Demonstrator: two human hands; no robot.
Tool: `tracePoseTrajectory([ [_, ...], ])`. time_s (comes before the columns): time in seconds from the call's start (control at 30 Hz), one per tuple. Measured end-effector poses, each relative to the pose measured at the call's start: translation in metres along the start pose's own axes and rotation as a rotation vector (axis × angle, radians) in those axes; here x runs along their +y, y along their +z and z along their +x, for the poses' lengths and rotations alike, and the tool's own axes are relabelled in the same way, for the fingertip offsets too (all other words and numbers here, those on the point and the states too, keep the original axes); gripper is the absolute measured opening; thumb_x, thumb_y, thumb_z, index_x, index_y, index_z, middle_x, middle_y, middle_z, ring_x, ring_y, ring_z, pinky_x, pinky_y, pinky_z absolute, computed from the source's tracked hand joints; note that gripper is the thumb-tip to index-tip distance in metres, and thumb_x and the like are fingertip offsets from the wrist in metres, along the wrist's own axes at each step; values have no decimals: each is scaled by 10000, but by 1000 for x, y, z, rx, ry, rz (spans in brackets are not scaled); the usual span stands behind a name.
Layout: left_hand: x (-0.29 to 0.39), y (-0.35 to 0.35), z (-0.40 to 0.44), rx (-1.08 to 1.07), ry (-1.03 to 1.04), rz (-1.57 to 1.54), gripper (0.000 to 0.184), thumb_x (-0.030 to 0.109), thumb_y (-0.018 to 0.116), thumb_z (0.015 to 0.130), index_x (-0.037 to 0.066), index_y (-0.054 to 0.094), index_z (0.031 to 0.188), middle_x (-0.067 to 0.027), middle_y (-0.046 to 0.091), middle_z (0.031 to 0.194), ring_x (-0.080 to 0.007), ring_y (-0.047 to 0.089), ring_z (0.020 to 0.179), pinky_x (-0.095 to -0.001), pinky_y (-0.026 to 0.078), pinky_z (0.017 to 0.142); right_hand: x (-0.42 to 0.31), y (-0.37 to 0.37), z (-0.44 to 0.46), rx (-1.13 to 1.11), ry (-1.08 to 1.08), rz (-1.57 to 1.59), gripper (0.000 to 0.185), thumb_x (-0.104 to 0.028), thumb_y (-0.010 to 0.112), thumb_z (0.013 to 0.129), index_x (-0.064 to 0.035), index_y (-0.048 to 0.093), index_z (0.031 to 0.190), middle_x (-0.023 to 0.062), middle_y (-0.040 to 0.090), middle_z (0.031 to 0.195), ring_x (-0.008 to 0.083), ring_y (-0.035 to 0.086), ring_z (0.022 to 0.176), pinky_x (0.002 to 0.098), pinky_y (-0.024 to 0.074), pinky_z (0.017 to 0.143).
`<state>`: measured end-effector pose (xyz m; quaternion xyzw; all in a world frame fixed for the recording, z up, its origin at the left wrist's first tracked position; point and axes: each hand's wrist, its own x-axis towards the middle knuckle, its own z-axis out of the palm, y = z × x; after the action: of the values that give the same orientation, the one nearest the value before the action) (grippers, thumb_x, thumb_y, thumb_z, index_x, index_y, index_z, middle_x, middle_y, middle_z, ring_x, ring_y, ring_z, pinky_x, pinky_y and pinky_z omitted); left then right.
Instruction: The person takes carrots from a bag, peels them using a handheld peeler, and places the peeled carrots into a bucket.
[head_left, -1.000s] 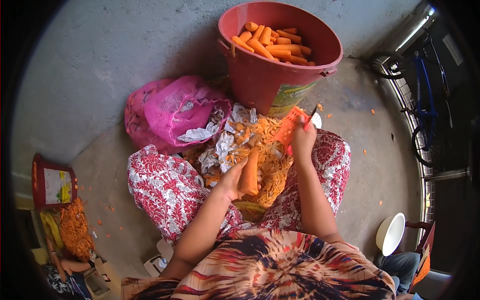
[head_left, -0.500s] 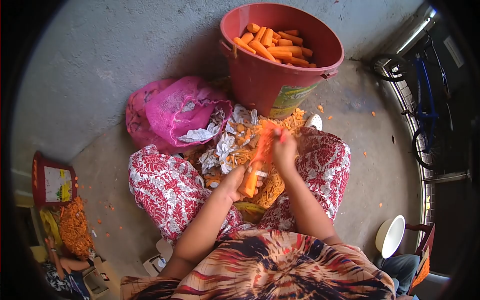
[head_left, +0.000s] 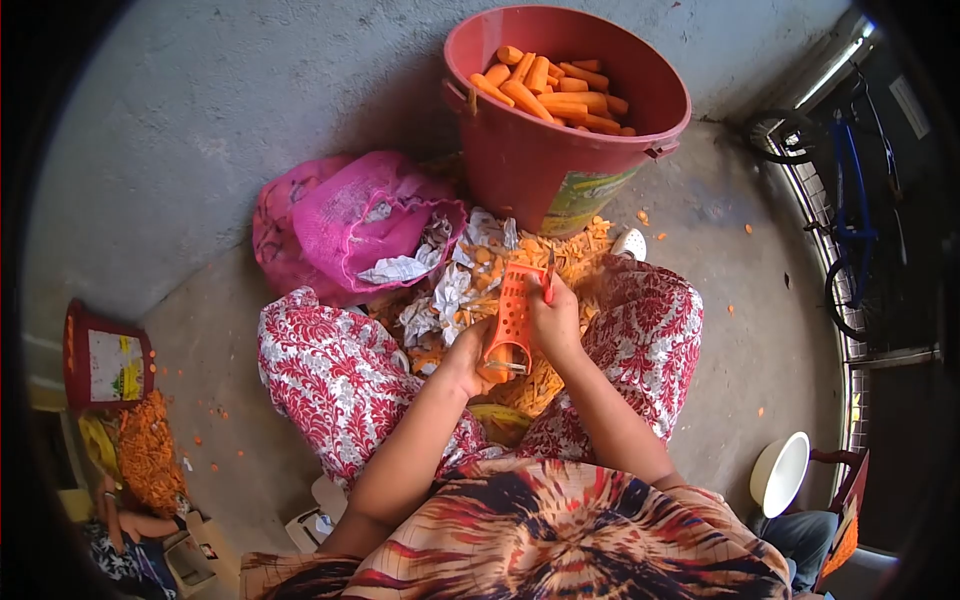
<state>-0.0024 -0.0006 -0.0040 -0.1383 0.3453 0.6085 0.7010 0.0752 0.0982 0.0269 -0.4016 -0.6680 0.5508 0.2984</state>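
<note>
My left hand (head_left: 465, 361) is wrapped round a carrot (head_left: 493, 374), most of which is hidden under an orange peeler. In my right hand (head_left: 556, 318) are the perforated orange peeler (head_left: 513, 305) and a small knife with a red handle (head_left: 548, 289), its blade pointing away from me. The peeler's bladed end lies over the carrot near its lower end. Beneath both hands is a heap of orange peelings (head_left: 545, 380) mixed with crumpled paper (head_left: 450, 290).
A red bucket (head_left: 560, 170) of carrots stands ahead by the wall, beside a pink mesh bag (head_left: 360, 225). A white basin (head_left: 780, 474) and a seated person's leg are at right. At left are another bucket (head_left: 108, 358), more peelings and another person's arm.
My right hand has come left and down from beside the right knee, bringing the peeler onto the carrot. My left hand has stayed in nearly the same place, still holding the carrot.
</note>
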Motion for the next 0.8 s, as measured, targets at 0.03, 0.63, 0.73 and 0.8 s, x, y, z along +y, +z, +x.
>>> tracePoseTrajectory([
  [0.03,0,2,-1,12,-6,-9,334,352,356,863,82,511,984,-57,591,809,-192,576,682,-355,467,468,7,2,1,-2,-14,1,211,-160,467,852,0,461,714,87,439,530,133,389,483,292,364,472],
  [0.63,3,-7,-2,-17,25,77,307,380,432,846,132,527,1000,-3,560,755,-144,561,656,-323,471,493,-4,-6,3,79,-1,62,173,-141,458,853,-6,508,756,15,466,551,79,400,521,263,367,481],
  [0.73,2,-6,4,-26,-26,-19,358,394,382,853,97,523,995,-59,592,841,-177,575,689,-364,465,442,8,-1,3,50,10,1,193,-145,469,850,0,480,724,61,464,537,101,399,508,274,374,485],
  [0.8,0,-4,7,25,-28,-80,358,381,377,858,78,528,976,-63,595,832,-185,578,685,-364,466,447,5,1,1,44,27,13,191,-148,473,849,-1,483,727,73,469,538,112,403,503,279,375,486],
])
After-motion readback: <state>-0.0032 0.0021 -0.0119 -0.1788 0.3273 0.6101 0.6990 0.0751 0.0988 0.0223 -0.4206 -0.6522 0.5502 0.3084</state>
